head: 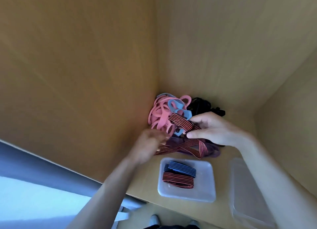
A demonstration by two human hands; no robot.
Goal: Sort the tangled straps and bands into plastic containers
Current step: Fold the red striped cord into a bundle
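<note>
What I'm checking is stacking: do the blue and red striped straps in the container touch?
Touching. Head view shows the blue striped strap lying against the red striped strap.

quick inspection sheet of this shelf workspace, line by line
surface: wooden shelf, bare in front
job's things: pink bands, blue bands and black straps tangled in the back corner; purple band in front of them; near container holds two folded striped straps; right container looks empty
clutter: nothing seen
hands: right hand pinches a red striped strap; left hand blurred, grip unclear
cables: nothing seen
surroundings: wooden walls; what look like shoes below the shelf edge
</note>
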